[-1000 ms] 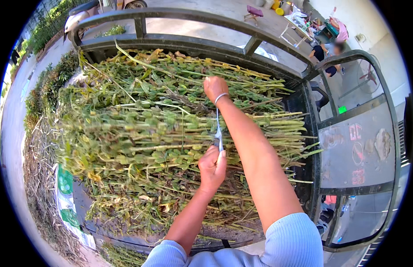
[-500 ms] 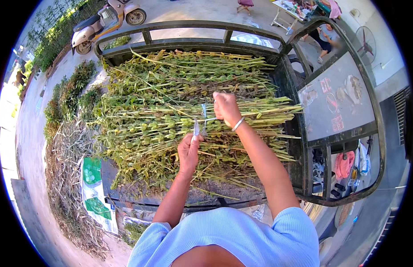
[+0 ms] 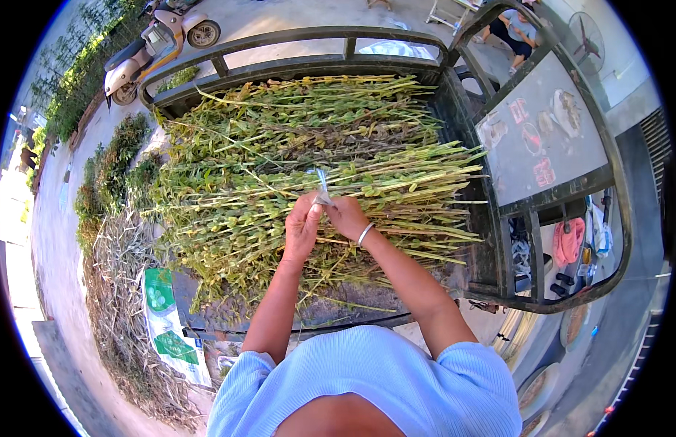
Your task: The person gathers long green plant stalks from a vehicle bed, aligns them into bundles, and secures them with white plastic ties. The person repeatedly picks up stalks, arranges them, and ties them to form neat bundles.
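Note:
Long green-yellow plant stalks with pods [image 3: 396,175] lie crosswise in the dark metal cart bed [image 3: 454,124]. A pale plastic strip [image 3: 322,182] runs round a bundle of them near its middle. My left hand [image 3: 302,224] is closed on the strip, its thumb pressing a whitish end against the fingers. Close against it, my right hand [image 3: 346,217], below a silver bracelet, is closed on the same strip. Both hands are just over the near side of the bundle. The fingertips of the right hand are partly hidden.
A metal rail [image 3: 301,35] closes the cart's far side, and a grey panel in a frame [image 3: 549,146] its right. Dry stalks [image 3: 123,291] and a green-white sack [image 3: 167,313] lie at left. A scooter [image 3: 152,51] stands beyond; a person [image 3: 514,33] sits far right.
My right hand has come down and left from above the bundle to meet my left hand. My left hand has risen slightly. The whole view has shifted a little.

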Motion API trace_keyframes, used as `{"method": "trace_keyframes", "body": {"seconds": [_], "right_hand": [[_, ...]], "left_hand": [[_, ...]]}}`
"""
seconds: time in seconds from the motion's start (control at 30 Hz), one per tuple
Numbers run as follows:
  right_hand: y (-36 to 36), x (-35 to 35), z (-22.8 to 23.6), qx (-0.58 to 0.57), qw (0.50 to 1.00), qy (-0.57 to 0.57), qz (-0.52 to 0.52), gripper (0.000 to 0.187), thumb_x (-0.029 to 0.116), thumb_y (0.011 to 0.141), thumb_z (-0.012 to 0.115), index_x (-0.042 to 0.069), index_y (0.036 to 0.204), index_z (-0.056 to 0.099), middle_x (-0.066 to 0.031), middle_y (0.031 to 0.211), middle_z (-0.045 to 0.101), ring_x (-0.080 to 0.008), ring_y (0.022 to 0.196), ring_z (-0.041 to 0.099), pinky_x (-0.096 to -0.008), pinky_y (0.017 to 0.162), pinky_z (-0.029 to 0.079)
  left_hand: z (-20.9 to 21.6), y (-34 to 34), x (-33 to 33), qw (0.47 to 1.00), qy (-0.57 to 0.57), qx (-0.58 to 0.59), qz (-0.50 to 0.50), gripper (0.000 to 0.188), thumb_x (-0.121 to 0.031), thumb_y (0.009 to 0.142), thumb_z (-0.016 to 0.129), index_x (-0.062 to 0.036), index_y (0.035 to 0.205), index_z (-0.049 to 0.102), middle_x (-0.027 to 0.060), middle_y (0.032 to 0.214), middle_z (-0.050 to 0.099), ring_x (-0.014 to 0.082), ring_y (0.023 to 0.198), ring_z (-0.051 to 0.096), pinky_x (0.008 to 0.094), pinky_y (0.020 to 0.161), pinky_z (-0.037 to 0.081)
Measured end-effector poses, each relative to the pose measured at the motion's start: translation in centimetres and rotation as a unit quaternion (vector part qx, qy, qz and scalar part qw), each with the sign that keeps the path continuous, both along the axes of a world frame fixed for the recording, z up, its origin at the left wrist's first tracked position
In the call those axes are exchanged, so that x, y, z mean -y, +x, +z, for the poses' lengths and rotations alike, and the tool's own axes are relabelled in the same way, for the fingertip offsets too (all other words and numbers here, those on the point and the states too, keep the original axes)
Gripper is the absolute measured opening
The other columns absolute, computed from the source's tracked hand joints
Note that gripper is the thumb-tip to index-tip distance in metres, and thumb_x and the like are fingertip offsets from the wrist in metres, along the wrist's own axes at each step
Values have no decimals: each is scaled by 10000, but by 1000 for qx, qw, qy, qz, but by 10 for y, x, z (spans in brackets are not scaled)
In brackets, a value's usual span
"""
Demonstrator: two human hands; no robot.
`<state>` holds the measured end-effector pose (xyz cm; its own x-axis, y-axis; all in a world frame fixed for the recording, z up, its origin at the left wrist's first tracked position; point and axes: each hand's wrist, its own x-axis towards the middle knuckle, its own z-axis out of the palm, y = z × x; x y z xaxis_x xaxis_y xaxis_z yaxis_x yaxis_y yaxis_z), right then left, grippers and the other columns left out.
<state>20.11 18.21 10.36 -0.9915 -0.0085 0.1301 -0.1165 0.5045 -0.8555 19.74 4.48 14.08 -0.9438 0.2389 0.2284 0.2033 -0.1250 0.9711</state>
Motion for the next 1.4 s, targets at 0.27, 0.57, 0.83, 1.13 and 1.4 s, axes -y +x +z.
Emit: {"method": "trace_keyframes", "body": {"seconds": [0.27,0.57,0.83,1.13,1.4], "right_hand": [[2,2,14,286,809,-507,-79,335,335,955,503,128,715,393,58,564,347,-35,409,271,-222,355,184],[5,12,19,314,758,-563,-99,360,305,970,489,141,671,372,37,543,337,-67,406,293,-228,359,216],[18,28,46,146,751,-630,-136,385,316,983,501,106,675,401,40,538,344,-64,413,312,-229,380,252],[3,92,54,-103,990,-95,-21,358,213,930,565,13,653,460,-150,537,483,-325,488,510,-431,485,370],[0,89,47,-203,971,105,72,262,206,819,663,31,753,479,-148,845,585,-343,750,581,-463,636,442]], "left_hand": [[-78,2,1,991,-110,65,36,218,78,811,605,-7,1011,625,12,907,600,80,725,551,220,647,456],[-70,0,-12,989,-99,30,110,104,66,829,593,-3,903,611,6,792,607,66,631,513,214,587,425],[-76,-2,-5,987,-22,138,81,23,6,847,623,-16,843,617,-23,738,618,30,666,525,203,574,430],[-78,5,-2,982,48,150,104,34,-57,857,618,-31,837,628,-23,729,615,49,670,532,238,572,449],[-87,-1,2,978,62,180,86,61,-71,873,613,-18,893,636,-5,782,633,70,681,550,240,588,461]]}}
